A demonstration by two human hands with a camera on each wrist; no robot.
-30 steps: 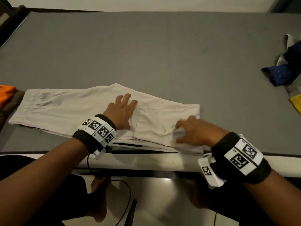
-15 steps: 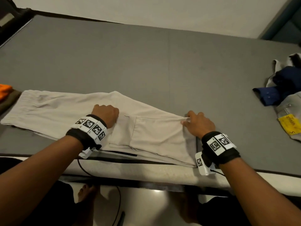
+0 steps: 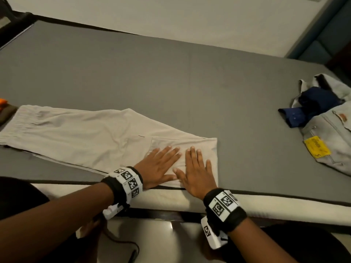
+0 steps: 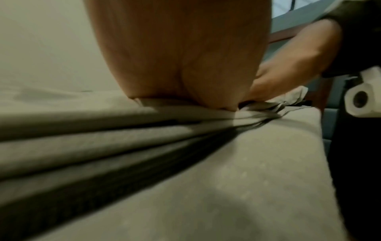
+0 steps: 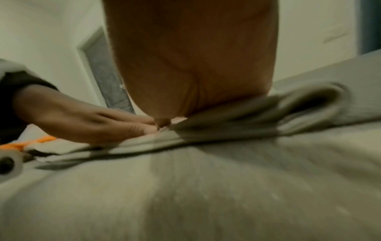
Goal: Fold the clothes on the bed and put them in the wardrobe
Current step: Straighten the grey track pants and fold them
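Beige trousers (image 3: 79,135) lie lengthwise along the near edge of the grey bed (image 3: 171,76), waistband at the far left, legs folded back at the right end. My left hand (image 3: 159,166) lies flat with straight fingers on the folded right part. Right beside it, my right hand (image 3: 195,168) presses flat on the same fabric, its thumb touching the left hand's edge. In the left wrist view the palm (image 4: 181,57) rests on stacked beige layers (image 4: 82,130). The right wrist view shows my palm (image 5: 191,62) on the fold (image 5: 309,104).
A heap of clothes sits at the bed's right: a navy garment (image 3: 313,105) on pale jeans (image 3: 334,141) with a yellow tag (image 3: 316,147). An orange item (image 3: 2,101) peeks in at the left edge. The mattress's white side (image 3: 247,202) runs below my wrists.
Both hands have come together onto the folded right end. The left uncurled from a fist, the right left the fold's corner, and both now lie flat, side by side.
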